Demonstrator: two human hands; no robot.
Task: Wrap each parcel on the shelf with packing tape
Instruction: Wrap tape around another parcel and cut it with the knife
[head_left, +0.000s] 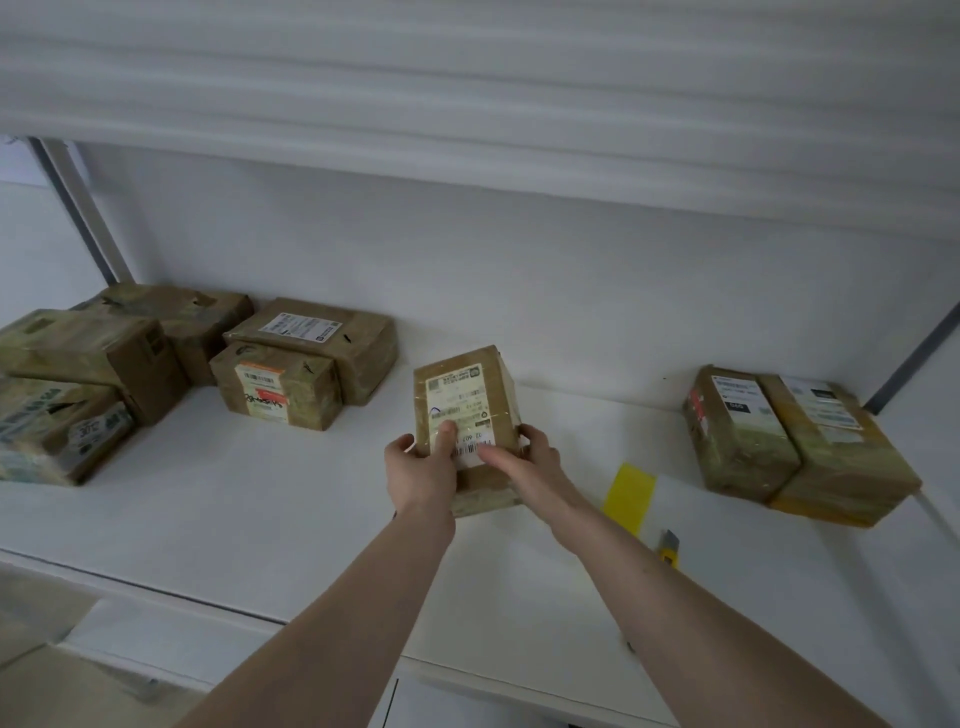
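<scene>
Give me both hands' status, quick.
Left hand: gripping the small parcel, thumb on its label.
Right hand: gripping the same parcel's right side.

Both hands on one small brown parcel (467, 415) mid-shelf (260, 509): left hand (423, 467) thumb on its label, right hand (530, 457) at its right edge. Yellow tape roll (626, 493) just right.

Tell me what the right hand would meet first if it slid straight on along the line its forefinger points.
The right hand grips the held parcel, its forefinger pointing left across the label, so it would likely meet the left hand, whose thumb lies on that label. Depth between them is unclear.
</scene>
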